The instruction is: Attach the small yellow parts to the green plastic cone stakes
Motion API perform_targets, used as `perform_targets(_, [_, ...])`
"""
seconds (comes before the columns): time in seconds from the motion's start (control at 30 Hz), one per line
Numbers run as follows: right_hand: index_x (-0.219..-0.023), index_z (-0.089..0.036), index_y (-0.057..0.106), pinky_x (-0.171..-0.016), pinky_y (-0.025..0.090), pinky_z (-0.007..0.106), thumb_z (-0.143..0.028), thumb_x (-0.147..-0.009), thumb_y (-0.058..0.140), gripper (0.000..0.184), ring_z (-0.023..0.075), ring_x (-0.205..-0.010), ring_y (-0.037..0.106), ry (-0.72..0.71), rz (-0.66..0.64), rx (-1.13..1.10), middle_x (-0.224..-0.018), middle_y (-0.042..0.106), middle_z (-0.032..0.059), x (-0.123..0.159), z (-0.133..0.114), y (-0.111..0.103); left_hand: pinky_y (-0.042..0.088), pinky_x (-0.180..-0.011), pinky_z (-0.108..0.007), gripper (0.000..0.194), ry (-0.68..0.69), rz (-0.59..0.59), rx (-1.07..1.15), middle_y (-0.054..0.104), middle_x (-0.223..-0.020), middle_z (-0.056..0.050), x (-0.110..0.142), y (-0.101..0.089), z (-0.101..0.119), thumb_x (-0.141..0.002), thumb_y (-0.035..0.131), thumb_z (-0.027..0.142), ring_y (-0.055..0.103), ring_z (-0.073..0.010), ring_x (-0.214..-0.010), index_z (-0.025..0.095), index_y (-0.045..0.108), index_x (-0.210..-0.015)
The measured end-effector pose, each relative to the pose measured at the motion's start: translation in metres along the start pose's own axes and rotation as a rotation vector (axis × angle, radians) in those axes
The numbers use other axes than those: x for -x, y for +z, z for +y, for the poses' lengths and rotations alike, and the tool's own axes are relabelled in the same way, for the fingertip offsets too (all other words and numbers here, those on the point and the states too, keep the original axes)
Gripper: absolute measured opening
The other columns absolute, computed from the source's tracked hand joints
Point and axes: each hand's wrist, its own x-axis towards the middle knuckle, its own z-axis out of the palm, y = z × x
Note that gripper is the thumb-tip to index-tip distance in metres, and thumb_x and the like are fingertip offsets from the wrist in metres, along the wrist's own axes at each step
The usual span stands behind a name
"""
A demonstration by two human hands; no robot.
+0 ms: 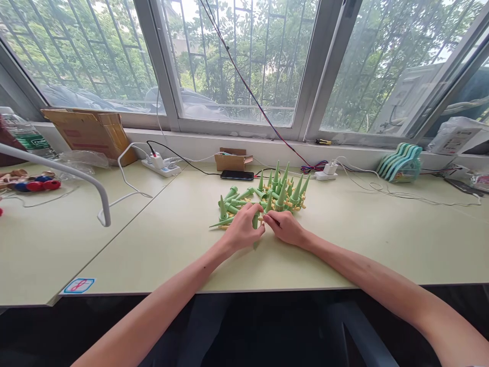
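Observation:
My left hand [246, 224] grips a green plastic watering spike [255, 221], its tip pointing down toward the table. Close beside it on the right, my right hand [284, 226] has its fingers closed at a small yellow valve piece [261, 219] on the spike's side. Just beyond my hands stands a cluster of upright green spikes [281, 196] with yellow pieces sticking out of them. Farther left, several loose green spikes [231, 208] lie in a pile, with one standing among them. My fingers partly hide the held spike.
Behind the spikes lie a black phone [237, 175] and a small open cardboard box [233, 160]. Power strips [162, 167] and cables run along the window sill. Teal hangers [401, 163] stand at the right. A white curved bar [76, 171] reaches in from the left.

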Motion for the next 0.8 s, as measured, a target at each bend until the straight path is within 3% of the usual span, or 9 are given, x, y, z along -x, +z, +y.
perform_targets(0.2, [-0.104,-0.018,0.054,-0.053,0.032,0.021,-0.034,-0.096,0.047,0.019,0.009,-0.045,0.037,0.036,-0.014,-0.054,-0.052,0.045,-0.0084,0.0021,-0.0013,0.0005,0.042,-0.068,-0.029,0.025,-0.024,0.014,0.005,0.056,-0.094,-0.004,-0.0005,-0.0017,0.0012,-0.076,0.057,0.017,0.052,-0.0161,-0.075,0.019,0.056,-0.101])
perform_targets(0.43, [-0.1,-0.019,0.054,-0.054,0.033,0.021,-0.031,-0.097,0.044,0.016,0.0096,-0.047,0.04,0.039,-0.04,-0.051,-0.055,0.051,-0.006,0.002,-0.0018,0.0001,0.043,-0.071,-0.03,0.024,-0.032,0.003,-0.002,0.056,-0.095,-0.003,-0.0006,-0.0019,0.0014,-0.077,0.057,0.019,0.053,-0.0163,-0.076,0.019,0.056,-0.101])
perform_targets(0.53, [-0.088,-0.019,0.054,-0.055,0.033,0.022,-0.032,-0.098,0.04,0.021,0.0103,-0.05,0.042,0.024,-0.035,-0.034,-0.06,0.054,-0.0027,0.0008,-0.0004,0.0003,0.043,-0.071,-0.03,0.024,-0.024,-0.005,-0.008,0.057,-0.097,-0.004,-0.0004,-0.0018,0.0018,-0.077,0.057,0.019,0.053,-0.0162,-0.076,0.019,0.057,-0.102])
perform_targets(0.67, [-0.073,-0.02,0.048,-0.053,0.03,0.022,-0.034,-0.099,0.037,0.032,0.0101,-0.05,0.037,0.001,-0.011,-0.003,-0.058,0.048,-0.0026,-0.0002,0.0016,0.0006,0.043,-0.07,-0.03,0.027,-0.019,-0.019,-0.024,0.057,-0.096,-0.004,0.0002,-0.0012,0.0021,-0.076,0.058,0.019,0.053,-0.0165,-0.076,0.019,0.057,-0.103])
perform_targets(0.8, [-0.083,-0.019,0.055,-0.054,0.032,0.021,-0.033,-0.098,0.042,0.024,0.0093,-0.049,0.038,0.016,-0.008,-0.022,-0.057,0.049,-0.0041,0.001,0.0007,0.0008,0.043,-0.071,-0.03,0.026,-0.031,-0.001,-0.012,0.057,-0.096,-0.003,-0.0001,-0.0013,0.0013,-0.077,0.058,0.018,0.053,-0.0162,-0.077,0.019,0.057,-0.103])
